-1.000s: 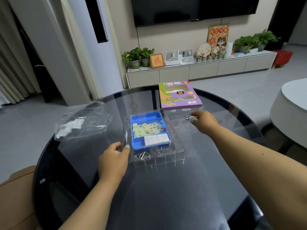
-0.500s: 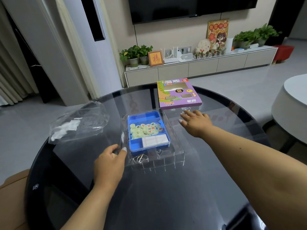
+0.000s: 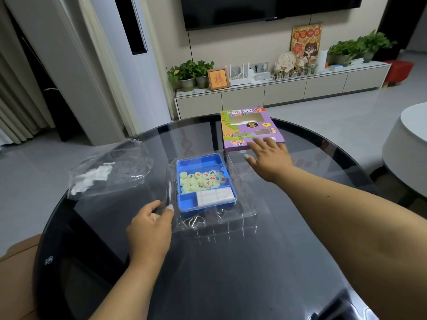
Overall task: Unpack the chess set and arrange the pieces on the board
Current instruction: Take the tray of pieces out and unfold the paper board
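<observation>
A left hand pinches the clear tray holding a blue piece case, while the right hand, fingers spread, touches the purple box at one o'clock.

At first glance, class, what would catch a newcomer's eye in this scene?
The blue case of pale round chess pieces sits mid-table in a clear plastic tray, whose left edge the left hand grips. Behind it, the right hand reaches to the purple box.

pieces in case, box behind; bag left
</observation>
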`<state>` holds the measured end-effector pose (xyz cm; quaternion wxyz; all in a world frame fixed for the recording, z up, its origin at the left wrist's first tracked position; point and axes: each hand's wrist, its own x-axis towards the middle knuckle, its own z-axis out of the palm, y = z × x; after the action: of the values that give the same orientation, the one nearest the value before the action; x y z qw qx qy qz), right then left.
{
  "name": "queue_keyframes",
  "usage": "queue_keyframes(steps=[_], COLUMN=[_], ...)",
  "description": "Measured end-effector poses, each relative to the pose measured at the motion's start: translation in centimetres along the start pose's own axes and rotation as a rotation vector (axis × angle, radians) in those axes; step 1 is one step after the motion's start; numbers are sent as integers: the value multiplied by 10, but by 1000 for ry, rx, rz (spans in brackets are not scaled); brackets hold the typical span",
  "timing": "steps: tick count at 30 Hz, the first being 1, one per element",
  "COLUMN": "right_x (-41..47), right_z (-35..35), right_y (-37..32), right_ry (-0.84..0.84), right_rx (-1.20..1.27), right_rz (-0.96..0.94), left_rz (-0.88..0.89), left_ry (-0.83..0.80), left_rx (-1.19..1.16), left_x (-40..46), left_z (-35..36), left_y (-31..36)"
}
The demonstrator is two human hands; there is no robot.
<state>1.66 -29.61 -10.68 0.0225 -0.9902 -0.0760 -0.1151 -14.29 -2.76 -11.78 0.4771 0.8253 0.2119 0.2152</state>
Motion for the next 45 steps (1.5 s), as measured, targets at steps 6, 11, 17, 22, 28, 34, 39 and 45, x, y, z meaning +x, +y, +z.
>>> queue_keyframes(steps=[6,11,17,22,28,34,39,45], right_x=[15,16,9,-39,-94,-91,-80,-35], right_z=[5,5,-12,-65,-77,-71,-81,-64], right_y=[-8,5,-13,-82,-135,-145,-123,-60], right_ry=[-204,-207,15,-90,-355,-453,-529,14], right_rx=[-28,-30,146,628,252,176,649,919], right_rz=[-6,40,22,-293,-654,-643,-423,153], left_rz=[3,5,-5,-10,-13,-20,-3,-19], left_ry=[-9,-9,-17,-27,-35,-34,-32,-40], left_rx=[-20,-6,37,76,107,131,151,140], left_x=[0,1,1,1,-2,-3,-2,1], left_z=[-1,-2,0,1,-1,-2,-1,1], left_y=[0,-1,1,0,4,4,3,-1])
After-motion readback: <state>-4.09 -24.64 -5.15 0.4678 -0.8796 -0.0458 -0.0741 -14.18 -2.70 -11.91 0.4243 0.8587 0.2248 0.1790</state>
